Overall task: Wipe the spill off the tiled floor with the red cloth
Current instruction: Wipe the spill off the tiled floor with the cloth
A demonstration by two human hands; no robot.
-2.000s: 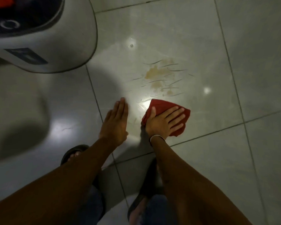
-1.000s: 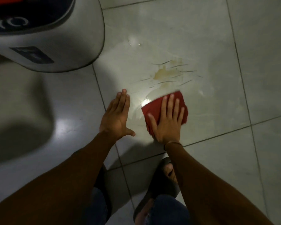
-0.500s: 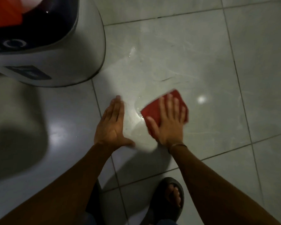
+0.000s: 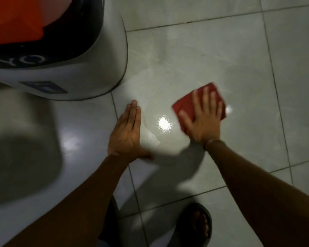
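My right hand [image 4: 203, 120] presses flat on the folded red cloth [image 4: 185, 104], fingers spread, on the pale tiled floor [image 4: 248, 72]. The cloth sticks out beyond my fingertips and to the left of my thumb. My left hand [image 4: 127, 132] lies flat on the floor to the left, palm down, fingers together, holding nothing. Between the hands the tile is wet and glossy with a bright light reflection [image 4: 165, 124]. No brown stain shows on the tile; only faint streaks lie beyond the cloth.
A large white and dark-blue appliance [image 4: 61, 68] with an orange part on top stands on the floor at the upper left, close to my left hand. My foot in a dark sandal [image 4: 196, 225] is at the bottom. Open tile extends to the right.
The brown spill seen beyond the cloth two seconds ago is gone from view. My right hand has slid the cloth forward over that spot. My left hand stays planted.
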